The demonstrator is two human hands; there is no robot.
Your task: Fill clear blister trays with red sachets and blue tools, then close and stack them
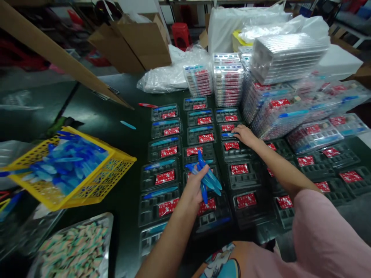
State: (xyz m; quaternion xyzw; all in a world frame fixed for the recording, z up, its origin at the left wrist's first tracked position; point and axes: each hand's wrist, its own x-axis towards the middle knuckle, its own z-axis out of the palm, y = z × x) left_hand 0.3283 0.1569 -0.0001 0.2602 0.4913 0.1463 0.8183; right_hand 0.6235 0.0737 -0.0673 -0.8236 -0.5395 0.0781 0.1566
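My left hand (pixel 194 184) is closed around a bunch of several blue pens (pixel 213 181) with light-blue translucent parts, fanned out above the trays. Farther forward, my right hand (pixel 244 135) pinches the end of a single blue pen (pixel 228 134), which lies at the near edge of a clear plastic tray (pixel 223 128) with a red patterned packet (pixel 227 127) in it. Similar trays stand in rows about both hands. Many on the left have a pen along the top, such as this tray (pixel 165 143); a nearer tray (pixel 245 173) on the right shows only its red packet.
A yellow basket (pixel 116 154) full of blue pens stands at the left, above a metal tray (pixel 108 231) of small striped pieces. Stacks of filled trays (pixel 228 85) rise at the back right. A loose light-blue piece (pixel 128 124) and a red pen (pixel 147 105) lie on the dark table.
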